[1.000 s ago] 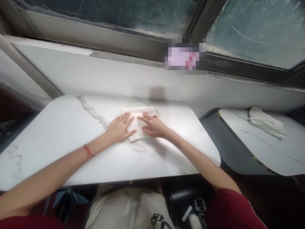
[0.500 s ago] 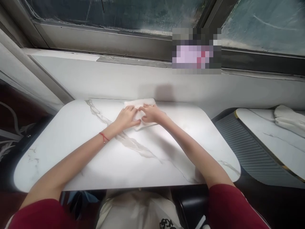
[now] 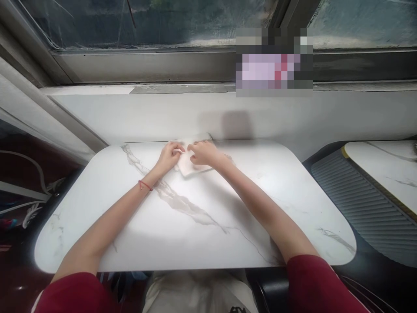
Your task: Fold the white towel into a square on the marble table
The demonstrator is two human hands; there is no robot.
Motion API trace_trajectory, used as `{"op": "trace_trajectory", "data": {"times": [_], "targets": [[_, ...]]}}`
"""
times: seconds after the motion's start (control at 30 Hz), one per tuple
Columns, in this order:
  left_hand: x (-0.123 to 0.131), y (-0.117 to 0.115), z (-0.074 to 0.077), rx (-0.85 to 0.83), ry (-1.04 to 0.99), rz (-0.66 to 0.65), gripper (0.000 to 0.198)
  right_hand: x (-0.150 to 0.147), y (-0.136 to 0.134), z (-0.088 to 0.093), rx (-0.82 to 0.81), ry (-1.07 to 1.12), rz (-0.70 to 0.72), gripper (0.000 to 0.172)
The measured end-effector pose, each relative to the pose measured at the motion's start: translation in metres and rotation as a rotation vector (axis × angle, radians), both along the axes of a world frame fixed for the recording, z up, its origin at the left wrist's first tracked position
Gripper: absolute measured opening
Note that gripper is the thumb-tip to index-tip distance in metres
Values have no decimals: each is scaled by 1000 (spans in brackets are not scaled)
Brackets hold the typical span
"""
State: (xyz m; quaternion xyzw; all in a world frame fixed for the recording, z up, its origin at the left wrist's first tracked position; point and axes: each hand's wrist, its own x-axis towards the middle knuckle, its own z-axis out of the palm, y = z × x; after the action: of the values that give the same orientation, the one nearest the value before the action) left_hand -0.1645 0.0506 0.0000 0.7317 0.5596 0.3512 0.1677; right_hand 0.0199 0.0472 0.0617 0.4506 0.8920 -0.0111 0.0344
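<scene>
A small folded white cloth point(image 3: 192, 167) lies at the far middle of the white marble table point(image 3: 195, 217), close to the wall. My left hand point(image 3: 169, 155), with a red string on its wrist, has its fingers curled onto the cloth's left edge and pinches it. My right hand point(image 3: 202, 153) rests on top of the cloth with its fingers bent, pressing and gripping the upper part. The two hands almost touch each other over the cloth. Most of the cloth is hidden beneath them.
A white wall and a window sill point(image 3: 182, 89) rise just behind the table. A second marble table point(image 3: 384, 169) stands to the right across a dark ribbed gap point(image 3: 352, 204). White straps point(image 3: 26, 191) lie at the left. Light fabric point(image 3: 195, 295) sits below the near edge.
My hands went from lying flat on the cloth to curled and gripping it, and the cloth now looks smaller and more folded. The view has tilted; the right table's cloth left the frame.
</scene>
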Motion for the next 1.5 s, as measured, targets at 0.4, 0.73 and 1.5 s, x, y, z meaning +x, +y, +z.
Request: {"op": "trace_trajectory", "data": {"times": [0.4,0.73,1.5], "targets": [[-20,13,6,-43,-28,7,19,2,-7,9,-28,-25,74,54],[-9,-40,32,69,681,8,30,-17,-53,33,-66,-153,120,37],[-58,-108,58,-200,665,242,20,-41,-115,46,-322,-151,502,40]]}}
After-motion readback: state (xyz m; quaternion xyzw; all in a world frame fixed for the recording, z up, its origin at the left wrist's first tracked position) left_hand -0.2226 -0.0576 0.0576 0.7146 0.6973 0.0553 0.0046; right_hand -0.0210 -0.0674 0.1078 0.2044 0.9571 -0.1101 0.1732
